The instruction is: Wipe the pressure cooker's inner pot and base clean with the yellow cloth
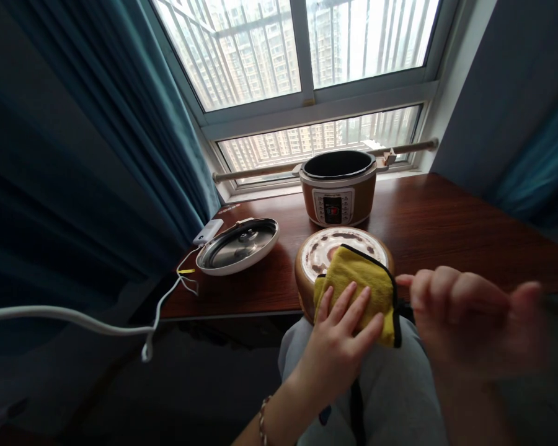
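A yellow cloth [365, 285] with black edging lies over the near side of an upturned round pot [314, 248]. The pot's brown side and whitish, brown-stained bottom show, and it sits at the table's front edge by my knees. My left hand [337, 337] is spread flat on the cloth, pressing it to the pot, fingers stretched out. To the right, my right hand [467, 319] is raised and partly blurred. Its middle fingers curl loosely, the thumb stands apart, and one fingertip points towards the cloth's edge. No object shows in it.
Behind the pot stands a brown electric cooker [338, 192] without its lid. A lid [239, 246] lies inside up on the left of the wooden table [446, 229]. A white power strip [208, 231] and its cable [74, 314] are at the left edge. A window and blue curtains [134, 111] surround the table.
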A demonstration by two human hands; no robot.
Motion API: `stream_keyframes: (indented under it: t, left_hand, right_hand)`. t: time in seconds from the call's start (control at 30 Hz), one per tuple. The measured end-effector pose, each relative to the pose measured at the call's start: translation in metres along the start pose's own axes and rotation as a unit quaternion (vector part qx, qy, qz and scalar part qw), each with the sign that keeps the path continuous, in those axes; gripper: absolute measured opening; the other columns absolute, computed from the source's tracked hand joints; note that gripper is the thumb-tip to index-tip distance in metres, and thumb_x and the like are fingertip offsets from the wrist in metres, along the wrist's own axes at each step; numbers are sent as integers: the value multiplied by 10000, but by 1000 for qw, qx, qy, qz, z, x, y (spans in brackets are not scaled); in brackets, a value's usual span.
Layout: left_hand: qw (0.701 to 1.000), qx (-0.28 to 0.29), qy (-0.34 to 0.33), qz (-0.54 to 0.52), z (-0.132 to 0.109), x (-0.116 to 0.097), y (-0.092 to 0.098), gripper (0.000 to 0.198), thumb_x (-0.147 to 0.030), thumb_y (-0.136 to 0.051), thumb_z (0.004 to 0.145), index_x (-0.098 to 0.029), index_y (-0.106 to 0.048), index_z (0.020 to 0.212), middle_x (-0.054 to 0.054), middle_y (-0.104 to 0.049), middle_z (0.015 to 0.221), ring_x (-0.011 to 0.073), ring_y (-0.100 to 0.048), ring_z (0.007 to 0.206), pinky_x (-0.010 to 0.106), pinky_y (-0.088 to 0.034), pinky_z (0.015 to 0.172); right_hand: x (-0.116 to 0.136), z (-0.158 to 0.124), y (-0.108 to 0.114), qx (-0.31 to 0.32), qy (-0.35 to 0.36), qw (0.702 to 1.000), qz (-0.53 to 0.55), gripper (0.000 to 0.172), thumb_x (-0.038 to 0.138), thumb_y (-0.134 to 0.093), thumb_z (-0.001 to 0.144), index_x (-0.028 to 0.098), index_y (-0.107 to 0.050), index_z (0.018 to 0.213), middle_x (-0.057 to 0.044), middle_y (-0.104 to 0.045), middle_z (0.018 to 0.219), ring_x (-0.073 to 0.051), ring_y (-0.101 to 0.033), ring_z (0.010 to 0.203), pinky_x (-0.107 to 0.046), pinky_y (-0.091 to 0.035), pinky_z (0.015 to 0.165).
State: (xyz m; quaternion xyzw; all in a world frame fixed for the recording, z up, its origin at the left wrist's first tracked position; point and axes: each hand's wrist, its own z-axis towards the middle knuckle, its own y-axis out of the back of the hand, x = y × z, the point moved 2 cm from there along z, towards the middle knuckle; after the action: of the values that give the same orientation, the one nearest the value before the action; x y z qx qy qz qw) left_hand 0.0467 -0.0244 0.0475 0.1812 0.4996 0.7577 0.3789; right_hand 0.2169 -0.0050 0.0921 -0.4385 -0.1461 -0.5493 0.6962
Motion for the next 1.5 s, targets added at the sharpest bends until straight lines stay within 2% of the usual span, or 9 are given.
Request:
stream_keyframes:
  t: [0.17, 0.27, 0.4, 0.53, 0.73, 0.87, 1.0, 1.3, 1.5]
  left_hand:
    - [996, -20, 78, -29, -8, 29, 7, 416, -139, -384, 859, -244, -485, 1249, 56, -377, 1404, 232, -236, 1334, 484, -196, 1077]
    - [979, -73, 168, -86, -20, 58, 9, 383, -135, -355, 877, -226, -513, 1214, 55, -406, 1384, 205, -247, 1332, 451, -222, 1082]
    - [942, -135, 241, -189, -18, 99, 9, 320, -213, -369, 894, -197, -567, 1145, 65, -438, 1359, 191, -357, 1279, 377, -288, 1068]
    - [930, -125, 253, -233, 15, 140, 5, 319, -266, -392, 886, -161, -594, 1110, 78, -583, 1201, 205, -519, 1124, 348, -380, 989]
    - [934, 16, 213, -285, 86, 180, -12, 306, -267, -449, 847, -130, -644, 1039, 69, -683, 984, 202, -618, 870, 302, -478, 806]
    - [960, 43, 133, -243, 101, 169, -14, 308, -218, -447, 838, -138, -644, 1061, 96, -601, 1175, 225, -572, 1028, 346, -427, 914]
    - [979, 67, 74, -176, 79, 136, 0, 311, -174, -421, 844, -211, -642, 1059, 61, -506, 1302, 219, -424, 1226, 408, -310, 1033]
    - [976, -16, 184, -117, 0, 74, 20, 337, -150, -358, 878, -242, -585, 1110, 41, -486, 1321, 210, -300, 1306, 478, -281, 1049]
    - [980, -52, 194, -13, -11, 19, 9, 437, -76, -405, 807, -236, -539, 1190, 69, -444, 1355, 297, -304, 1289, 549, -327, 985]
  right_hand:
    - [-45, -11, 3, -29, 96, 979, -177, 564, 390, -181, 945, 168, -651, 726, -80, -653, 783, -222, -623, 809, -415, -470, 773]
    - [-60, -21, 8, 73, 100, 946, -300, 435, 317, -265, 937, 169, -673, 901, -88, -658, 969, -234, -597, 966, -451, -436, 890]
    - [-68, -30, 11, 154, 146, 911, -354, 339, 217, -329, 905, 192, -660, 976, -67, -668, 975, -213, -602, 980, -469, -408, 951]
    - [-72, -32, 12, 141, 156, 911, -354, 343, 202, -335, 897, 202, -675, 939, -55, -681, 938, -203, -625, 936, -470, -418, 947]
    - [-72, -32, 10, 121, 134, 927, -328, 351, 153, -337, 888, 210, -682, 922, -42, -683, 925, -199, -622, 937, -485, -409, 949]
    - [-74, -34, 9, 108, 135, 929, -329, 349, 149, -339, 885, 209, -682, 912, -38, -685, 912, -198, -622, 933, -487, -410, 947]
    - [-74, -35, 8, 103, 131, 929, -330, 350, 158, -336, 886, 207, -682, 912, -41, -684, 917, -200, -623, 933, -486, -412, 946]
    - [-72, -33, 7, 94, 118, 929, -338, 357, 204, -337, 896, 207, -692, 858, -43, -690, 872, -201, -637, 899, -468, -438, 923]
    - [-71, -32, 6, 77, 82, 941, -320, 378, 224, -325, 908, 203, -696, 839, -49, -686, 904, -202, -628, 916, -466, -418, 945]
